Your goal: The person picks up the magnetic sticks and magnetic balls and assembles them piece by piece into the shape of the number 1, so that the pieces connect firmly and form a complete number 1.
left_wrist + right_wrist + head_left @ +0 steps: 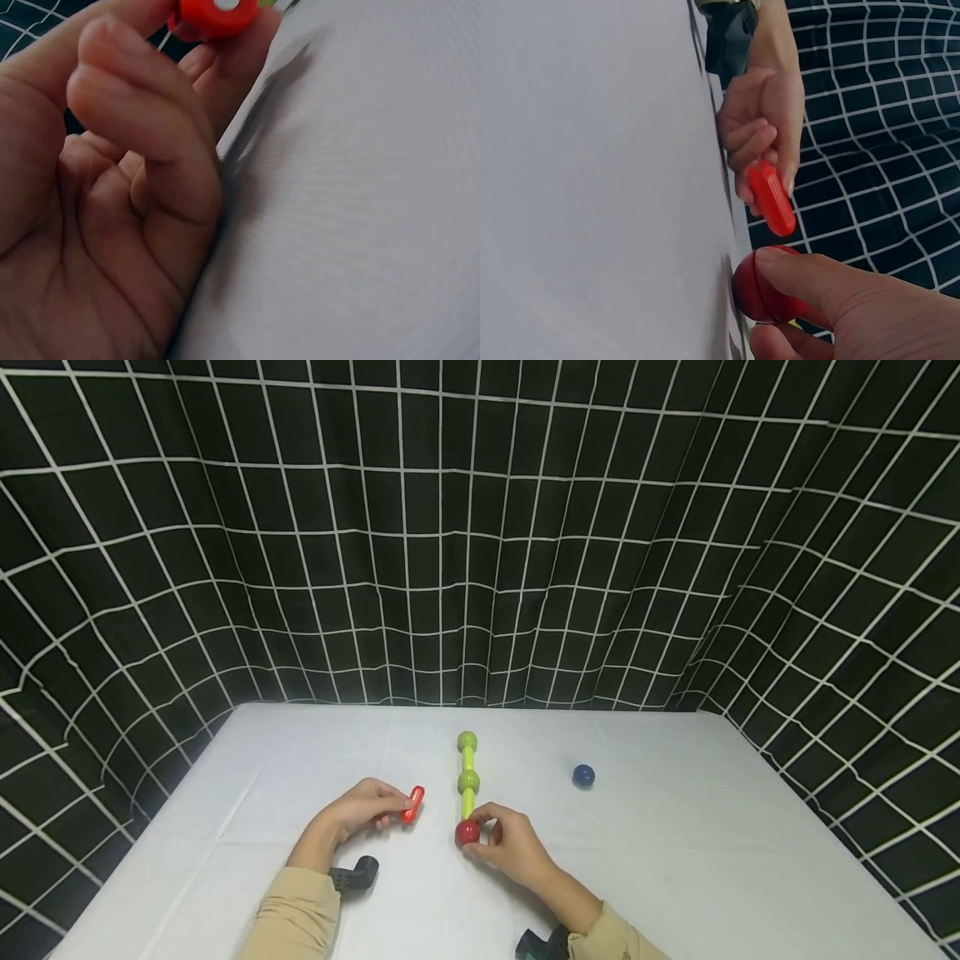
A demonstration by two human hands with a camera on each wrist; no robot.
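On the white table a chain of two green balls and two yellow-green rods runs from back to front. A dark red ball sits at its near end. My right hand holds that ball between thumb and fingers; the right wrist view shows the thumb across the ball. To the left of the chain, my left hand pinches a bright red rod by its side, apart from the chain. In the left wrist view the rod's round end shows between the fingertips.
A blue ball lies on the table, to the right of the chain. Black curtains with a white grid stand behind the table and along both sides. Each wrist carries a dark camera mount.
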